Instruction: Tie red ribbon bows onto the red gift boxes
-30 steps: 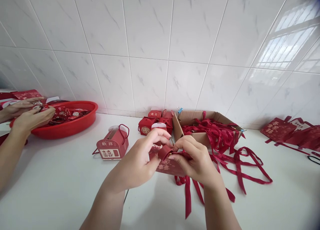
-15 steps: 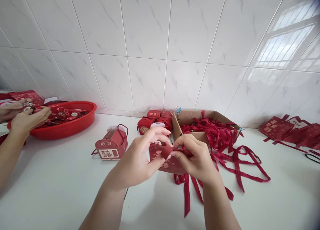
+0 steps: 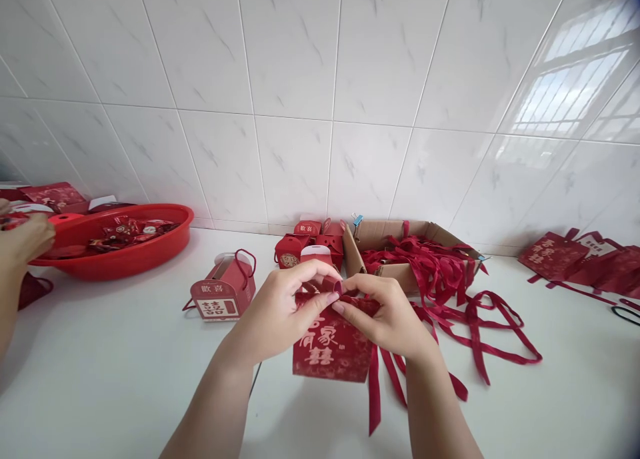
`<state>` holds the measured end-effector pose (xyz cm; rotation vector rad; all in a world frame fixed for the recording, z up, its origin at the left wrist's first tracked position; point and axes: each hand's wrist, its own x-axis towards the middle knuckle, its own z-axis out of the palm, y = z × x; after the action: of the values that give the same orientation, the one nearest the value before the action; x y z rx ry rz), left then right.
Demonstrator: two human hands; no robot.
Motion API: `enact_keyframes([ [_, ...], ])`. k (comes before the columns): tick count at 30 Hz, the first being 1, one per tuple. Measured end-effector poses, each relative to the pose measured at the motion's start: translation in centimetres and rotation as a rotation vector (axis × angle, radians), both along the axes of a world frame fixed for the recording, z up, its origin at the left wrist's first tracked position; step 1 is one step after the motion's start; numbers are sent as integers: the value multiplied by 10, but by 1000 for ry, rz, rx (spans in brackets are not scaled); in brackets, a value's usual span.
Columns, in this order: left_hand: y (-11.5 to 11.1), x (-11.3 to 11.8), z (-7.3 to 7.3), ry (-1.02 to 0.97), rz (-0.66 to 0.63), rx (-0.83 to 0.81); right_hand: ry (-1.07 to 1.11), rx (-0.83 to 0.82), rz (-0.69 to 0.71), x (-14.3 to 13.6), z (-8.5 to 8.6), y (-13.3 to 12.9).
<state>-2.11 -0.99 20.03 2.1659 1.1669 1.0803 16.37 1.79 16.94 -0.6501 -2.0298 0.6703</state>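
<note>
Between my two hands, at the top of a red printed gift box with pale characters, is a dark red ribbon. The fingers of my left hand are closed, pinching the ribbon in a small loop. My right hand is also closed, its thumb and fingertips pressed on the ribbon close to the left fingertips. The printed face of the box is turned toward me. My fingers hide the point where ribbon and box meet.
A finished-looking candy box with a cord handle stands at left. Behind my hands are small red boxes and a carton spilling loose ribbons. Further left, a co-worker's hand is at a red basin. Red bags lie right.
The gift box has tilted, so its printed front now hangs lower and faces me more. My fingertips have shifted slightly on the ribbon. The co-worker's hands have moved left from the basin.
</note>
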Motion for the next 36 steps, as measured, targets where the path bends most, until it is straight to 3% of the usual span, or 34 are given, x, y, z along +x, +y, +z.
enact_keyframes([
  [6,4,6,-4,-67,50,65,12,-120,22,-5,0,0],
  [14,8,8,-7,-59,107,160,63,-177,-62,-10,-6,6],
  [26,12,6,-9,52,191,338,69,-88,-102,-14,-10,8],
  [36,8,6,-7,12,170,362,172,-4,-52,-21,-10,3],
])
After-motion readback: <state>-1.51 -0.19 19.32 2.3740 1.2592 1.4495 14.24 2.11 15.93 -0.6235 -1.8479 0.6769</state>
